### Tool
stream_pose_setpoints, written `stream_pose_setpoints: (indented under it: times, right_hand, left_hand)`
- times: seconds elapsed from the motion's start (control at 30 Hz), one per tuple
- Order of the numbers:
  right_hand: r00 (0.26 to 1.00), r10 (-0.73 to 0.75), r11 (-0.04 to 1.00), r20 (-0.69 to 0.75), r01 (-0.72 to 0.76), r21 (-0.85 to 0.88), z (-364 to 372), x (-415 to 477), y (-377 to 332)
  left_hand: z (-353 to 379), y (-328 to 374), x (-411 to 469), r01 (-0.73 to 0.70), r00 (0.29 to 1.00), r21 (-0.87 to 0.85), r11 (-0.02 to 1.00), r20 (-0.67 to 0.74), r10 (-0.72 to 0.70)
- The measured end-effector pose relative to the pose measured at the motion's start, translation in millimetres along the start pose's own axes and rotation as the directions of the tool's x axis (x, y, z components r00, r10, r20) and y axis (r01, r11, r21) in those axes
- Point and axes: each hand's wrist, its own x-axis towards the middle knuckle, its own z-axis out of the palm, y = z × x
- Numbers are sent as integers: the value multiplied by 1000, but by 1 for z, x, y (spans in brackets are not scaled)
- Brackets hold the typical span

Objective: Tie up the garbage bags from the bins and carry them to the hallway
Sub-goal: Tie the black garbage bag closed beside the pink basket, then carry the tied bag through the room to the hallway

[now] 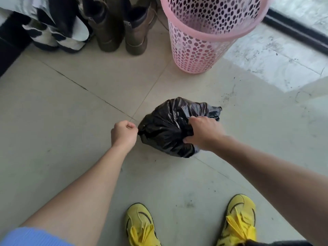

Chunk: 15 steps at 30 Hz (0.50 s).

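- The crinkly black plastic garbage bag [168, 125] sits on the tiled floor [71, 103], out of the round pink holey plastic bin [204, 41].
- The left hand [124, 133] and right hand [202, 132] have fingers curled tight, each pulling 1 end of the bag.
- I think the knot is nearly done; carrying is left.

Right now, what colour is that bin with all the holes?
Pink: the perforated bin stands behind the black garbage bag, seen in the head view.

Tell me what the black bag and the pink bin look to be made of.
Black bag: thin plastic film, glossy, judging by its fine crinkles and bright highlights. Pink bin: moulded plastic, probably rigid, with a dull sheen, round holes through its wall and a smooth rim.
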Motion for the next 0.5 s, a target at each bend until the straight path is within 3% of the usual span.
stream_pose_setpoints:
  times: [0.2,0.5]
  right_hand:
    - [983,146,979,108,-160,129,-68,-85,4]
    - [931,338,913,137,-360,191,-216,-300,32]
  left_hand:
    - [-66,35,-100,11,991,143,990,134,-30]
    - [-163,166,-283,-142,923,252,957,383,36]
